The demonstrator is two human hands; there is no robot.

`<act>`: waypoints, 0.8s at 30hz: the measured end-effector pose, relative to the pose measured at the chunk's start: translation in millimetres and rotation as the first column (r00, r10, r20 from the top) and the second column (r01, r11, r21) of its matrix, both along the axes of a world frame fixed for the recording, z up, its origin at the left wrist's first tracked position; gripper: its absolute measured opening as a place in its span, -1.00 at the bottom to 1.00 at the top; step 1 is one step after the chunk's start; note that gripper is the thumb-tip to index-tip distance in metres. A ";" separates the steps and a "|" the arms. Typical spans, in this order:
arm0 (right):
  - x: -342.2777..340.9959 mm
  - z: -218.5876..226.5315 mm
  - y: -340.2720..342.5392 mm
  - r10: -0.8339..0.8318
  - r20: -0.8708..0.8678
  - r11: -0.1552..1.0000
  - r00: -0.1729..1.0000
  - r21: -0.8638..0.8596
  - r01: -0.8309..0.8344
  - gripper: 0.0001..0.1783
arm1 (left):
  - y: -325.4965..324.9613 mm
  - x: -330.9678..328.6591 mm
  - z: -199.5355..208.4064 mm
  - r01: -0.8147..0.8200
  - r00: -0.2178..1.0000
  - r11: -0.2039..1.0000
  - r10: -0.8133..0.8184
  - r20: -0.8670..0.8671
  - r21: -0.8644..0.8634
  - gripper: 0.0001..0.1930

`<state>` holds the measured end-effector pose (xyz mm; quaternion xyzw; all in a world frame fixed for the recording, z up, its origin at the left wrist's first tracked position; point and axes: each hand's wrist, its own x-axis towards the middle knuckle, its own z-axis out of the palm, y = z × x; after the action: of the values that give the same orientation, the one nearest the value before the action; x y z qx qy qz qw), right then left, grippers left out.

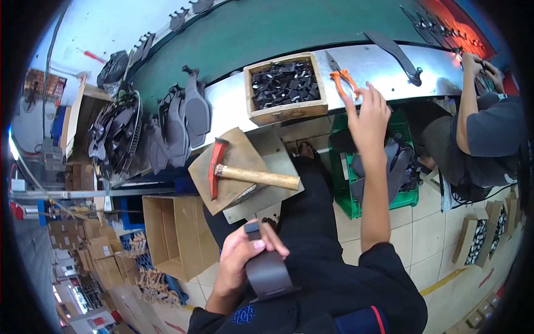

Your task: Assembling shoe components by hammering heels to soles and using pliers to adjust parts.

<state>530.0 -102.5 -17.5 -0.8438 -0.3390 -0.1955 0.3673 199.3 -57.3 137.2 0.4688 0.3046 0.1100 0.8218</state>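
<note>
My left hand [240, 257] grips a dark grey curved strap piece [268, 273] close to my lap, fingers wrapped over its top end. My right hand [367, 114] is raised toward the metal bench edge, fingers spread, holding nothing. Its fingertips are just below a pair of orange-handled pliers [342, 78] lying on the bench. A hammer with a red head and wooden handle [250, 173] rests on a brown board [222, 167] between my hands.
A wooden box of small black parts [285, 83] sits on the metal bench [384, 67] beside a green conveyor belt [289, 28]. Dark shoe pieces [183, 119] pile at left. A green crate [384, 161] and an open cardboard box [175, 234] stand below. Another person [478, 133] works at right.
</note>
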 end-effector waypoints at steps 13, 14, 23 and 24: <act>11.0 44.8 17.5 0.570 -0.647 0.775 0.507 0.628 -0.069 -0.54 | 32.6 -48.3 -13.2 0.057 0.993 0.998 -0.055 0.109 -0.020 -0.78; -23.4 63.9 5.2 0.682 -0.632 0.682 0.369 0.731 -0.009 -0.56 | 35.7 -53.7 -15.1 0.068 0.991 0.997 -0.063 0.119 -0.031 -0.78; -175.1 169.3 -38.7 0.527 -0.850 0.382 -0.005 0.242 -0.892 -0.86 | 60.3 -84.2 -14.9 0.266 0.937 0.957 -0.228 0.264 -0.117 -0.80; -176.6 179.6 -37.1 0.515 -0.857 0.384 -0.006 0.237 -0.892 -0.86 | 61.8 -86.9 -17.6 0.278 0.924 0.954 -0.233 0.304 -0.115 -0.80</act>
<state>353.4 -139.6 162.1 -0.5615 -0.5288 0.5320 0.3493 112.4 4.5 119.6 0.4180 0.1259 0.0444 0.8986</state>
